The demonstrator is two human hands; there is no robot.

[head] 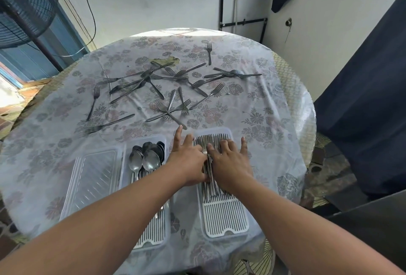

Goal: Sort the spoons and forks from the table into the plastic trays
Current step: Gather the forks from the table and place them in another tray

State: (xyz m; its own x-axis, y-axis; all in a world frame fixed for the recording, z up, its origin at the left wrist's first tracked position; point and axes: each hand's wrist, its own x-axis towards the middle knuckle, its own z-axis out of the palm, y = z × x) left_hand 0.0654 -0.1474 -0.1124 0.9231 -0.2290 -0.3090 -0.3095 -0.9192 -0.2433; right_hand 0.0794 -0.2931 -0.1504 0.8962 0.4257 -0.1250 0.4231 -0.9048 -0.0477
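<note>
Both my hands lie on a bundle of forks [214,140] in the right plastic tray [226,219]. My left hand [187,160] presses the bundle's left side with its fingers spread straight. Flat on the bundle's right side lies my right hand [230,160], fingers straight too. The middle tray [151,235] holds several spoons [146,158], bowls pointing away from me. Many loose forks [167,81] are scattered across the far half of the round table [274,103], which has a flowered cloth.
A clear plastic lid or tray [94,178] with nothing in it lies left of the spoon tray. A standing fan [24,6] is at the far left. A dark curtain [369,98] hangs at the right, close to the table's edge.
</note>
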